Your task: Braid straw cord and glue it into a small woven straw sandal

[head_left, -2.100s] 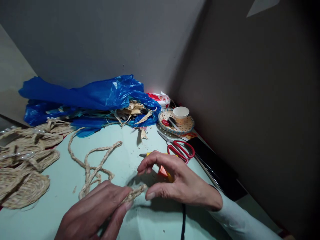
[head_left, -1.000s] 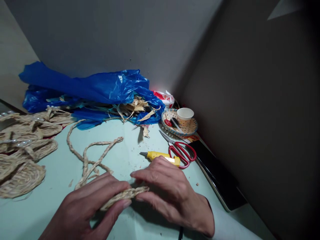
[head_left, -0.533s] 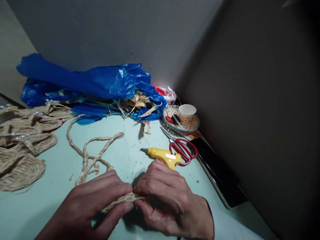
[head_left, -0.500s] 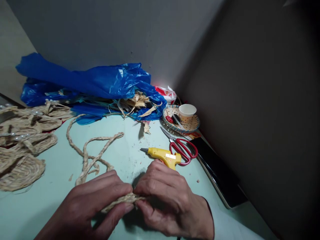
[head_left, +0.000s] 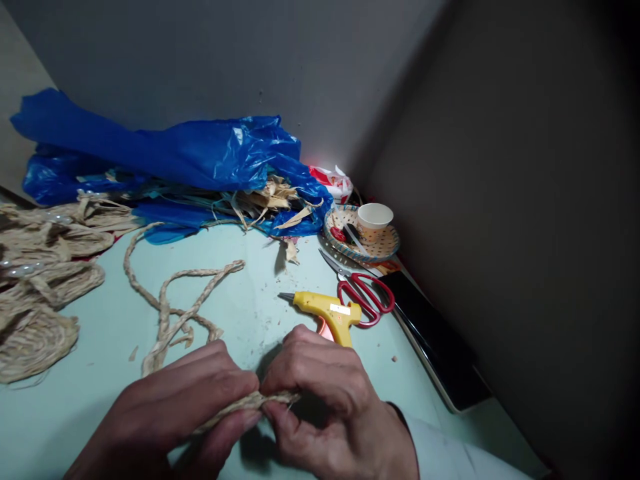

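Both hands meet at the lower middle of the head view around a piece of braided straw (head_left: pixel 254 401). My left hand (head_left: pixel 175 407) pinches it between thumb and fingers from the left. Close against it, my right hand (head_left: pixel 333 400) grips the same braid near its right end, which pokes out past the fingertips. A longer straw cord (head_left: pixel 200 310) lies looped on the table behind my left hand. Just beyond my right hand rests a yellow glue gun (head_left: pixel 327 311), its nozzle pointing left. Red-handled scissors (head_left: pixel 367 297) lie beside it.
Coiled straw pieces with beads (head_left: pixel 40 340) are at the left on the pale green table (head_left: pixel 110 400). A blue plastic bag (head_left: pixel 190 153) with dry husks lies at the back. A woven plate (head_left: pixel 385 250) holds a cup (head_left: pixel 375 219). A black phone-like device (head_left: pixel 435 340) lies right.
My right hand has shifted slightly left, and more of the braid's right end shows past its fingertips. The view has moved a little, so the table items sit slightly farther left and higher.
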`<state>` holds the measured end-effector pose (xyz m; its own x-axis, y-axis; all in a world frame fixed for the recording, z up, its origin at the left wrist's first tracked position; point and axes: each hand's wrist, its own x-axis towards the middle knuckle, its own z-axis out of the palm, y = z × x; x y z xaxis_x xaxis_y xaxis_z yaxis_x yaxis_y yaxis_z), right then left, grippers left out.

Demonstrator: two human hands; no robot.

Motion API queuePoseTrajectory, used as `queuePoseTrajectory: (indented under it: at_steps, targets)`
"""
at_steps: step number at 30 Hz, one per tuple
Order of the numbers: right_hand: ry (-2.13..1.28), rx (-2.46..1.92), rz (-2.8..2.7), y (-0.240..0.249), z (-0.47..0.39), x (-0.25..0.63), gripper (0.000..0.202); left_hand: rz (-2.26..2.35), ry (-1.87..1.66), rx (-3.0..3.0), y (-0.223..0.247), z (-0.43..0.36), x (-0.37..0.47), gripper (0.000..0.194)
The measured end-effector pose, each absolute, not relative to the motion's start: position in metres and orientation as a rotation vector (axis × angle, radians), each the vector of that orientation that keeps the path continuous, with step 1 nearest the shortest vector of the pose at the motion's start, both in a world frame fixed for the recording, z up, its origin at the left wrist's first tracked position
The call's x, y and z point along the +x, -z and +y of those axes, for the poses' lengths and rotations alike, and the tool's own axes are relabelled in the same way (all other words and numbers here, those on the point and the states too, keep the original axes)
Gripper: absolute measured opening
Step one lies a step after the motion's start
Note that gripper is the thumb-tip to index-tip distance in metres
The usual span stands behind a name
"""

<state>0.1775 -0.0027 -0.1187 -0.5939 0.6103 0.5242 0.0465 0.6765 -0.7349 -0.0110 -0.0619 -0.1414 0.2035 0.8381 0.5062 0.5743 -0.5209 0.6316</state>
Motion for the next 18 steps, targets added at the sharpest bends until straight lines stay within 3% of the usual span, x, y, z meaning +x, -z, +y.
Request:
queuePoseTrajectory:
  at_steps: [4,9,14,18]
  targets:
    - [-0.887,-0.543,-2.04,0.124,-0.004,0.175,0.017,1.359,-1.235,2.177,0.139,-0.06,-0.013,0.021]
    - [-0.962,-0.606,-2.017,0.13,-0.004,0.174,0.009,1.345,-1.18,2.192,0.133,-0.053,-0.019,0.016]
    - [-0.838,-0.625,-2.052,0.124,0.004,0.176,0.012,1.281,-1.137,2.141,0.125,-0.042,-0.028,0.014]
    - [-0.613,-0.65,-1.973,0.116,0.012,0.179,0.014,1.614,-1.366,2.028,0.129,-0.047,-0.051,0.033]
